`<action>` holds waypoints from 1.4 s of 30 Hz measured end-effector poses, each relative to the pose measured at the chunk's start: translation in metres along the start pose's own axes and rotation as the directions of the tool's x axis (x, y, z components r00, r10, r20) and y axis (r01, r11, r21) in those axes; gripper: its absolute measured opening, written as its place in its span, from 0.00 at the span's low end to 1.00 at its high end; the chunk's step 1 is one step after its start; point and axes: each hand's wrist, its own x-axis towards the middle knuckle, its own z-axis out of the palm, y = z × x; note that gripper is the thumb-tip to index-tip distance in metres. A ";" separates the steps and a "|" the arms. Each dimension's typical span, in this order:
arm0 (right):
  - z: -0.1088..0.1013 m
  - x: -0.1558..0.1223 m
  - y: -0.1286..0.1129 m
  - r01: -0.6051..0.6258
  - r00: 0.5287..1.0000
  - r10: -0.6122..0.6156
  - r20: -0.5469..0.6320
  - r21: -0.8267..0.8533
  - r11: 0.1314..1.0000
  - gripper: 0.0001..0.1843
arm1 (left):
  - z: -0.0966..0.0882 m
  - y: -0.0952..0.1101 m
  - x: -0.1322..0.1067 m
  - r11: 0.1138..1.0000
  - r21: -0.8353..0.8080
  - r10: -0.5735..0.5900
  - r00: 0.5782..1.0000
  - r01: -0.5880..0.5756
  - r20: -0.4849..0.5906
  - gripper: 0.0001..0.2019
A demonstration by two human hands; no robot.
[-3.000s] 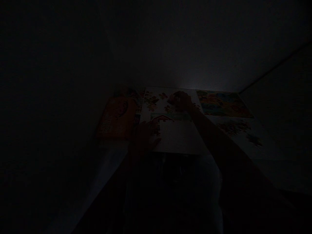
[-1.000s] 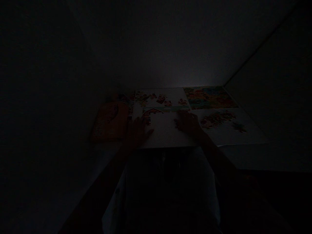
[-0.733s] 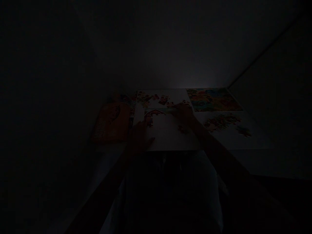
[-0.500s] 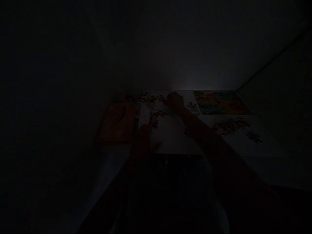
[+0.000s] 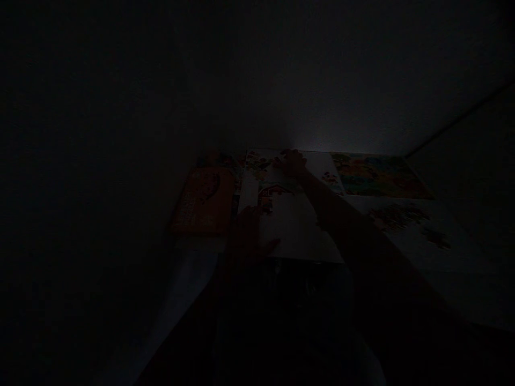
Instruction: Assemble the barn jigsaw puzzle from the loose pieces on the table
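The view is very dark. A white board (image 5: 300,228) carries a partly assembled jigsaw puzzle (image 5: 276,190) with a red barn roof, along its upper left part. My left hand (image 5: 245,230) lies over the board's lower left edge, thumb stretched out to the right and holding nothing I can see. Reaching to the far side of the board, my right hand (image 5: 293,162) has its fingers apart above a few small loose pieces. Other puzzle pieces (image 5: 257,163) lie in the board's far left corner, and a small group of pieces (image 5: 330,178) is right of my right wrist.
An orange box (image 5: 205,201) stands at the left, with colourful printed sheets behind it. At the far right lies a colourful picture sheet (image 5: 378,174). Heaped loose pieces (image 5: 398,217) rest on a white surface nearer me. A pale wall (image 5: 346,107) rises behind the board.
The view has shifted, so the board and box appear farther right. My right hand's fingers have spread from a more closed shape, over the same far part of the board. My left hand stays at the edge.
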 end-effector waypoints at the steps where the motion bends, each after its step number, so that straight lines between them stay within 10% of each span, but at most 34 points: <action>1: -0.002 0.001 -0.003 -0.004 1.000 0.004 0.014 0.009 1.000 0.33 | 0.000 0.000 0.000 1.000 -0.004 0.000 1.000 0.000 -0.003 0.47; 11: -0.006 -0.019 -0.043 0.140 0.960 -0.142 0.241 0.027 0.990 0.35 | 0.004 0.000 0.001 1.000 -0.008 -0.021 1.000 0.021 0.012 0.49; 21: 0.003 0.001 -0.054 -0.002 0.982 -0.002 0.191 0.017 1.000 0.35 | 0.007 -0.001 0.000 1.000 -0.010 -0.021 1.000 0.021 -0.005 0.52; 32: 0.008 -0.001 -0.062 0.111 0.976 -0.073 0.206 -0.182 0.977 0.43 | 0.003 0.004 0.003 0.998 -0.012 -0.067 0.998 0.067 0.016 0.53; 42: 0.002 -0.012 -0.052 0.084 0.974 -0.142 0.176 0.306 0.949 0.23 | 0.001 0.005 0.003 0.997 0.003 -0.077 0.997 0.077 0.020 0.52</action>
